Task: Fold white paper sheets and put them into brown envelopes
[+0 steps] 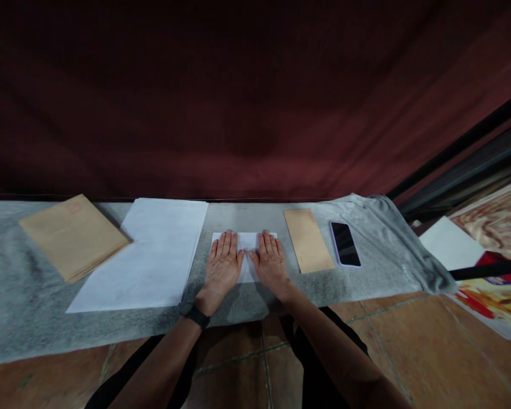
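Note:
A small folded white paper [246, 241] lies on the grey cloth [25, 295] in front of me. My left hand [222, 264] rests flat on its left part, fingers stretched out. My right hand [271, 262] lies flat on its right part, fingers stretched out as well. The thumbs nearly meet over the paper's middle. A dark band sits on my left wrist.
A stack of large white sheets [149, 255] lies to the left, with a pile of brown envelopes [73, 236] beyond it. To the right lie one brown envelope [308, 239] and a black phone [344, 243]. A dark red curtain hangs behind. Tiled floor shows below.

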### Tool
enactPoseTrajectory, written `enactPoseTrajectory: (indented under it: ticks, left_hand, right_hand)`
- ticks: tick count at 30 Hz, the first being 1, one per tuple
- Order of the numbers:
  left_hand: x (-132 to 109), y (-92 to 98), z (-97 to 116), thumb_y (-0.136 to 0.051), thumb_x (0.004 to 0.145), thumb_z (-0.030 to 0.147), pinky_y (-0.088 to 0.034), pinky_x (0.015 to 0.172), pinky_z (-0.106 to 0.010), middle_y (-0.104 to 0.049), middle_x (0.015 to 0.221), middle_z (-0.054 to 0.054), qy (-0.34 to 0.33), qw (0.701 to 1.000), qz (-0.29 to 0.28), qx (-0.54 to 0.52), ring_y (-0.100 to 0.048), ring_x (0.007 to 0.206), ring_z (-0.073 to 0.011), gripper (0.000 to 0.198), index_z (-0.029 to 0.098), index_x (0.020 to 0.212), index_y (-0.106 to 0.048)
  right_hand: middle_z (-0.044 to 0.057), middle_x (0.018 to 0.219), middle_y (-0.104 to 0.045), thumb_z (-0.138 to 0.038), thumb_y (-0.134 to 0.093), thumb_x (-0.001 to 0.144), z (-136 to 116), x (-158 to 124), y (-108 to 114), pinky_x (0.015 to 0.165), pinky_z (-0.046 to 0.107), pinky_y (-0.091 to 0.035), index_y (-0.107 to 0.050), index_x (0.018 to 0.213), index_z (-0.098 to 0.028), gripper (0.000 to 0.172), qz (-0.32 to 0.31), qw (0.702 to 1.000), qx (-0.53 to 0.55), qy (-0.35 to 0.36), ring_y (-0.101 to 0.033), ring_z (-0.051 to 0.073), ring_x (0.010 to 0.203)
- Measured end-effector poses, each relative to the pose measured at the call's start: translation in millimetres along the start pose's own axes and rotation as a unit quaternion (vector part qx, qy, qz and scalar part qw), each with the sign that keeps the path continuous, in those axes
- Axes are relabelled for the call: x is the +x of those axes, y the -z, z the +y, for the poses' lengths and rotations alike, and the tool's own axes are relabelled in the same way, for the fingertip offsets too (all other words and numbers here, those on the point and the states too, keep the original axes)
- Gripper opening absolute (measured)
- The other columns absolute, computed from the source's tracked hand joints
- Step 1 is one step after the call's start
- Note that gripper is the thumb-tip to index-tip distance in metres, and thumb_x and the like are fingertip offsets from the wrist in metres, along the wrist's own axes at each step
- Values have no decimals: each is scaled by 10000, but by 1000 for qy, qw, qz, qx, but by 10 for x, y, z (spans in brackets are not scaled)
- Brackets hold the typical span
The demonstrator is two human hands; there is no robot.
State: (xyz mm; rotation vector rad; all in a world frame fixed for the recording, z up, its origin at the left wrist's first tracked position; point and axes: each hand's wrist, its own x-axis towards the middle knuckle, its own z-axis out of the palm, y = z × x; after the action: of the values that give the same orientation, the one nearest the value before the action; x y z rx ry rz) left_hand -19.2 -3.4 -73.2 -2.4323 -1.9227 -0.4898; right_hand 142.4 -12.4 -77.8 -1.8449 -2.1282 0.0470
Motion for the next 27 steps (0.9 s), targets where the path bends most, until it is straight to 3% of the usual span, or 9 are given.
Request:
enactPoseTrajectory:
  ticks: [9,15,22,27]
  left_hand:
    - [-20,84,76,-352,1044,328,-273,1273,-512,-411,1627,-220,-9,1000,-8,0,-357,1541,-312,566,50,1526,-456]
    - [-87,111,148,-360,1022,221,-185,1300,-531,-434,1615,-220,-44,998,-16,-38,-283,1573,-290,530,46,1512,-463]
    - [-190,123,174,-313,1040,225,-231,1294,-521,-463,1598,-209,-71,996,-36,-44,-339,1548,-290,532,39,1515,-465]
    - [-230,153,213,-281,1016,156,-177,1314,-507,-411,1633,-193,-92,993,-39,-65,-246,1581,-270,551,46,1526,-458]
  right_hand:
    - [230,1642,-370,-442,-412,1085,32,-11,-35,1252,538,-249,-367,1588,-25,656,12,1000,-15,3,-321,335,1548]
    - [251,1628,-388,-425,-409,1087,45,-13,-37,1240,542,-261,-397,1566,-2,639,18,999,-31,12,-345,346,1533]
    - [257,1631,-380,-413,-381,1091,64,-44,-32,1232,546,-258,-396,1567,-8,626,18,999,-41,13,-336,350,1535]
    - [253,1628,-388,-366,-364,1088,57,-77,24,1238,568,-236,-406,1566,-22,590,6,999,-43,-3,-337,335,1537]
